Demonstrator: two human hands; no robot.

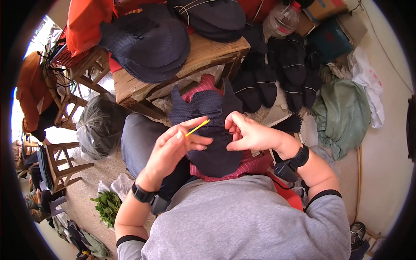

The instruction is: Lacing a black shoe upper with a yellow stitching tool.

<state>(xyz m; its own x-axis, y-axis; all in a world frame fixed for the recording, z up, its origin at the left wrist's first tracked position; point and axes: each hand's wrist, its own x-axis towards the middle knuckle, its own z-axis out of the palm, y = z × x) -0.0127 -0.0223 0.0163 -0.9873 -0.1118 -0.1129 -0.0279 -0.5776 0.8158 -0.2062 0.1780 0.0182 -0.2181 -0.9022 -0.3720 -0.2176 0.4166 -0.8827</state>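
Navy cloth (pixel 215 157) on a lap before the desk (pixel 206 55), yellow stick (pixel 197 128) in hand

From where I stand, the dark, textured piece lies across the seated person's lap, on the near side of the wooden desk, with a red striped cloth (pixel 259 166) showing beneath it. Above it, the left hand (pixel 170 144) has its grip closed lightly on the slim stick near its lower end, the other fingers spread. The right hand (pixel 250 135) is bent at the cloth's right side, thumb and curled fingers inward — whether that grip pinches an edge or a thread, I cannot tell.

I'd judge the cloth light and soft, with enough body to keep its outline; nothing about it looks fragile. Its outer edge seems the surest place to take hold, leaving the middle flat. The stick looks light and stiff, perhaps a bit slippery — best pinched toward the lower end, with its tip free.

On the desk sits a stack of similar dark pieces (pixel 147 43); right of the desk are black bundles (pixel 295 65) tied with pale cord, and left of it a full black plastic bag (pixel 102 126).
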